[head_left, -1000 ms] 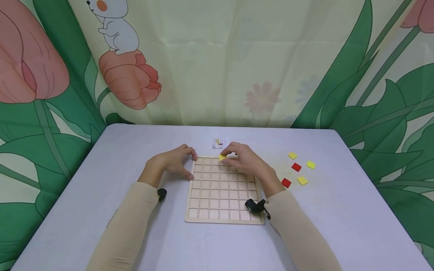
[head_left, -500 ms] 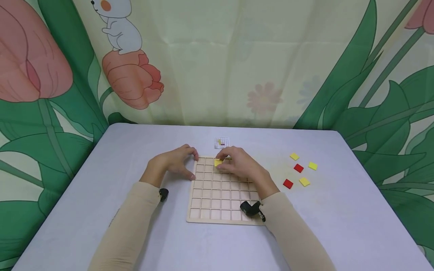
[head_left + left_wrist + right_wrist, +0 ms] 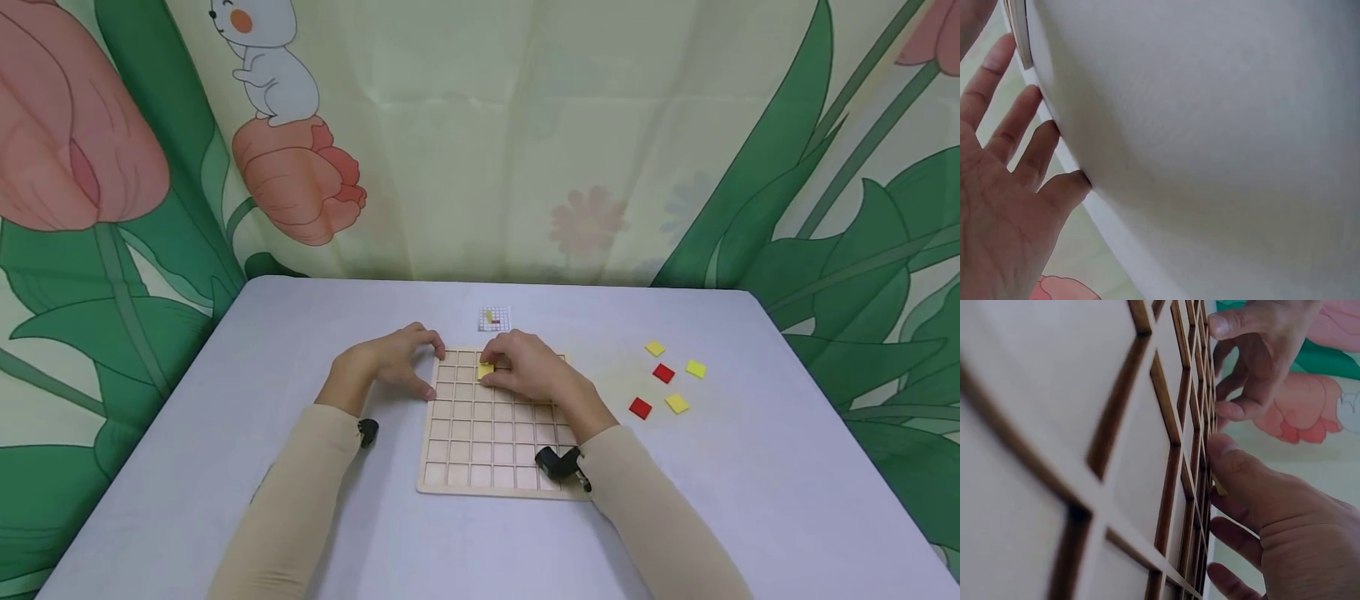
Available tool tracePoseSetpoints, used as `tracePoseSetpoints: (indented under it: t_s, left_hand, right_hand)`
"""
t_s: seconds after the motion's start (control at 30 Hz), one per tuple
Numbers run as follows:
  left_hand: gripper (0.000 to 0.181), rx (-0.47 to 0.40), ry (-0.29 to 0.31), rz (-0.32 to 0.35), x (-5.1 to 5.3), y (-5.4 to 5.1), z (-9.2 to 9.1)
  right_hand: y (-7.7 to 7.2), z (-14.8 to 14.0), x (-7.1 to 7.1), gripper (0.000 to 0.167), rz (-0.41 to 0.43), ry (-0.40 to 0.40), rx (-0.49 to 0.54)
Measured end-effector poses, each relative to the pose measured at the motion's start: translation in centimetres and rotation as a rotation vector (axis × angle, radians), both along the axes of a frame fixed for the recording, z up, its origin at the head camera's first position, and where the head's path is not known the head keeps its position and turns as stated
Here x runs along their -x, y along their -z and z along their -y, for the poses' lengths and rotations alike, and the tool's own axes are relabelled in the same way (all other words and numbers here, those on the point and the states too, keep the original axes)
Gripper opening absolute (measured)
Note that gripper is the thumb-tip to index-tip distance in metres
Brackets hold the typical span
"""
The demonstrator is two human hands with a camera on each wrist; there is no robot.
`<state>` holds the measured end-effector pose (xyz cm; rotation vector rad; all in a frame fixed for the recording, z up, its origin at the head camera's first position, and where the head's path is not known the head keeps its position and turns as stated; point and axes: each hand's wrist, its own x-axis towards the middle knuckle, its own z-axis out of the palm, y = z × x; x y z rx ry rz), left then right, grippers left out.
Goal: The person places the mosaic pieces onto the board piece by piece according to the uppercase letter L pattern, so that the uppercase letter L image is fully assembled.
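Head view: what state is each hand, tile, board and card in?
Grid board: flat, partly covered.
Left hand: touching the board's left edge.
Held yellow tile: pinched, seating unclear.
Right hand: pinching that tile.
Loose yellow tiles: three, flat.
Red tiles: two, loose, flat.
Card: flat beyond the board.

No legible lettering, no readable labels, no brands, numbers or signs
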<state>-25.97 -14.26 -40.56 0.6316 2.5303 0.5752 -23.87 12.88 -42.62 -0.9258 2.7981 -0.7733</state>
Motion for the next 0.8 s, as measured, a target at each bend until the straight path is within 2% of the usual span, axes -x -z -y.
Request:
tracePoseSetpoints:
  t_s: [0.23, 0.5, 0.63, 0.8]
  left_hand:
    - [0.058, -0.011, -0.006, 0.001, 0.1, -0.1, 0.1]
    - [0.057, -0.017, -0.019, 0.004, 0.0, 0.2, 0.2]
    - [0.057, -0.022, -0.026, 0.004, -0.1, 0.2, 0.1]
    - [0.059, -0.036, -0.019, -0.020, -0.1, 0.2, 0.1]
  right_hand:
    - [-0.1, 0.3, 0.4, 0.021, -0.025, -0.034, -0.037]
    - [-0.1, 0.3, 0.3, 0.024, -0.051, -0.064, -0.053]
    - [-0.3, 0.2, 0.3, 0.023, -0.045, -0.080, -0.061]
    - [-1.3, -0.8, -0.3, 0.025, 0.002, -0.064, -0.061]
